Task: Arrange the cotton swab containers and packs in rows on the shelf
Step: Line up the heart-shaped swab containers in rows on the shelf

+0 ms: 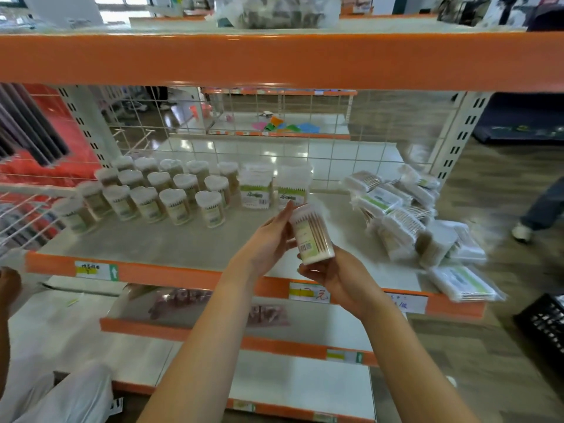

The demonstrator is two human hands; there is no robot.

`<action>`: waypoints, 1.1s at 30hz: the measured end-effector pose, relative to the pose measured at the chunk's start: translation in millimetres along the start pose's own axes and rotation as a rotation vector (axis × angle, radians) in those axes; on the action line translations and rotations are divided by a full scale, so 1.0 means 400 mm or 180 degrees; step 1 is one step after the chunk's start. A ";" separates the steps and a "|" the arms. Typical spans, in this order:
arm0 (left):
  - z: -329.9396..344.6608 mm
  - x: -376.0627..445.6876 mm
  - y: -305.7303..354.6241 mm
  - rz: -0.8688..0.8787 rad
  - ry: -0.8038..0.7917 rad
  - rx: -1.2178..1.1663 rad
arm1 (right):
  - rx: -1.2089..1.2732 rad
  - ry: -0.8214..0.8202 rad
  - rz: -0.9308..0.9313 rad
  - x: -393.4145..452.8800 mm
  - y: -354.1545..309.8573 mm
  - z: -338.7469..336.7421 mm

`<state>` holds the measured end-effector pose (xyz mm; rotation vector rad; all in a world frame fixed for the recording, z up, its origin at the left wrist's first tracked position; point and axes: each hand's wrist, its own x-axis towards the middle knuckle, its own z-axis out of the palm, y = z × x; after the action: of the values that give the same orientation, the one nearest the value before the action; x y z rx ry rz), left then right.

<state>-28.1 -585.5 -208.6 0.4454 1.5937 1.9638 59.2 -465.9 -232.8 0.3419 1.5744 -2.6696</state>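
Note:
Both hands hold one clear cotton swab container (pixel 310 233) upright above the front of the middle shelf (pixel 171 242). My left hand (pixel 271 236) grips its left side with the fingers reaching up to the lid. My right hand (pixel 332 270) cups its base from below. Several round swab containers (pixel 152 190) stand in rows at the shelf's back left. To their right stand two taller boxes (pixel 271 187) side by side. A loose heap of flat swab packs (pixel 406 215) lies at the right end.
An orange beam (pixel 274 59) of the upper shelf crosses overhead. A wire grid (pixel 274 141) backs the shelf. Lower shelves (pixel 213 312) hold bagged goods. Another person's hand (pixel 9 285) shows at the left edge, a person's leg (pixel 537 209) at the right, and a black crate (pixel 546 322) stands on the floor.

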 end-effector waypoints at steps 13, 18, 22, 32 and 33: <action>0.020 0.016 0.014 0.0272 0.0619 0.0898 | -0.1817 0.0271 -0.0265 -0.016 -0.005 -0.036; 0.026 0.021 0.024 0.0265 0.0464 0.1456 | -0.1737 0.0309 -0.0258 -0.016 0.004 -0.034; 0.005 0.018 0.021 0.0201 0.0147 0.1718 | -0.1754 0.0252 -0.0291 -0.017 0.006 -0.045; -0.079 -0.024 0.028 0.0058 0.0439 0.2742 | -0.3261 -0.0025 -0.0343 0.040 0.014 -0.064; -0.087 -0.035 0.030 0.0053 0.0489 0.2838 | -0.3384 -0.0070 -0.0353 0.048 0.018 -0.063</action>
<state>-39.9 -622.6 -203.9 0.6434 2.5268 1.2122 46.1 -445.8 -254.8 0.1631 2.7011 -1.4922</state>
